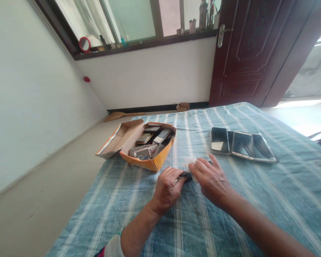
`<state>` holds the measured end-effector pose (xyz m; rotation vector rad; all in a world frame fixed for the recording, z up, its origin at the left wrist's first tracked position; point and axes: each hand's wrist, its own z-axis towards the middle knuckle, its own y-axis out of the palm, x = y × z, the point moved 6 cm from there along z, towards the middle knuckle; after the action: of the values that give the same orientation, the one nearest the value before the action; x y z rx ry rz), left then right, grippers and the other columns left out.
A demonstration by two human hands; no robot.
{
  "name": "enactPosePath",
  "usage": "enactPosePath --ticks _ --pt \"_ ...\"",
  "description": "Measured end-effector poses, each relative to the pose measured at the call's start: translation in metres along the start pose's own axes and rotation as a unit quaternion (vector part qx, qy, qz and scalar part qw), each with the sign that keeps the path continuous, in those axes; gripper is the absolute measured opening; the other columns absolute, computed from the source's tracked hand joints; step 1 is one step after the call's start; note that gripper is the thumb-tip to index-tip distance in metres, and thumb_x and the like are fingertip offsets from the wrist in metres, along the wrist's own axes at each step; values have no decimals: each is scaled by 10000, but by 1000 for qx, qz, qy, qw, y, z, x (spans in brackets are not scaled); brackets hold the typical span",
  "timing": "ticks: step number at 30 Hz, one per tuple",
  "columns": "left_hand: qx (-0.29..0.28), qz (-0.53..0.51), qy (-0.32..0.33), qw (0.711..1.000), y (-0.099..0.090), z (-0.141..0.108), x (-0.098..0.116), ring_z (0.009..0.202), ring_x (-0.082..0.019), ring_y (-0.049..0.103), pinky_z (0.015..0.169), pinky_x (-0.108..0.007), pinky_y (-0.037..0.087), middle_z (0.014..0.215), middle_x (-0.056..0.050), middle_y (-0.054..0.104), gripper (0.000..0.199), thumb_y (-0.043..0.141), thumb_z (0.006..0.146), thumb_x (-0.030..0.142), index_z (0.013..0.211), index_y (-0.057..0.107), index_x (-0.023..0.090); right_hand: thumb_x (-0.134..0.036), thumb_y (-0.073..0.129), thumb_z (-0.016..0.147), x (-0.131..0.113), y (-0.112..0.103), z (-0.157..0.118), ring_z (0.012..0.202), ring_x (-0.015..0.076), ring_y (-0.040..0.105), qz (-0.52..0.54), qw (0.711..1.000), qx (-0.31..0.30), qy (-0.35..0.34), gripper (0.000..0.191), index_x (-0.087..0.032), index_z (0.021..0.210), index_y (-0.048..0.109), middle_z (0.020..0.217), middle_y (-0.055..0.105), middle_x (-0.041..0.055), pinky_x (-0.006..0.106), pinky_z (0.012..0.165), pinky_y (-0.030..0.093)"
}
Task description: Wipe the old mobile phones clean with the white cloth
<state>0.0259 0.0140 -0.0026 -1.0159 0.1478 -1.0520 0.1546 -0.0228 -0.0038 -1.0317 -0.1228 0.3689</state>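
"Starting with the dark object (186, 175), dial centred on it and twelve pointing away from the wearer: where are the hands?"

"The object lies between them. The left hand (167, 185) is at eight o'clock, the right hand (212, 180) at three to four, covering much of it."

"State of the left?"

"Narrow: thumb and bent fingers pinched on the object's near end."

"And the right?"

"Fingers closed over a tissue (189, 161), pressed against the object. The tissue bunches out at twelve o'clock. A dark tip shows at two, by the right fingers; whether it belongs to the same object, I cannot tell."

"Is the object resting on the cloth (117, 207)?"

"Cannot tell; the hands hide its underside."

"Surroundings?"

"At ten o'clock, an orange box (162, 159), lid folded open toward nine, holding a jumble of handsets (162, 136). Its near corner is near the left knuckles. At two o'clock, several phones (243, 144) lie side by side, partly overlapping, apart from the right hand. Beyond the cloth, at one o'clock, a dark red door (243, 53)."
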Motion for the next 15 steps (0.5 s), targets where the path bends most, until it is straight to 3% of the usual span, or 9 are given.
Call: enactPosePath --ticks 7,12,15 --pt "1 4 8 1000 -2 2 4 668 -158 607 628 -264 473 714 -16 680 66 608 869 184 829 660 175 -1 407 870 6 -7 3 978 241 590 16 994 -98 36 363 -189 1080 635 953 662 75 507 1027 279" --pt "4 11 13 1000 -3 3 5 653 -162 602 616 -266 467 698 -21 673 37 636 846 165 825 665 156 31 391 834 17 -7 3 986 239 587 1 990 -127 61 435 -197 1115 635 962 660 75 485 1017 287" --pt "-4 14 2 1000 -1 2 3 656 -168 599 609 -266 462 687 -22 661 21 657 816 129 814 664 149 42 388 816 34 -7 2 961 241 591 -10 986 -137 96 438 -181 1086 650 952 659 79 408 937 358"
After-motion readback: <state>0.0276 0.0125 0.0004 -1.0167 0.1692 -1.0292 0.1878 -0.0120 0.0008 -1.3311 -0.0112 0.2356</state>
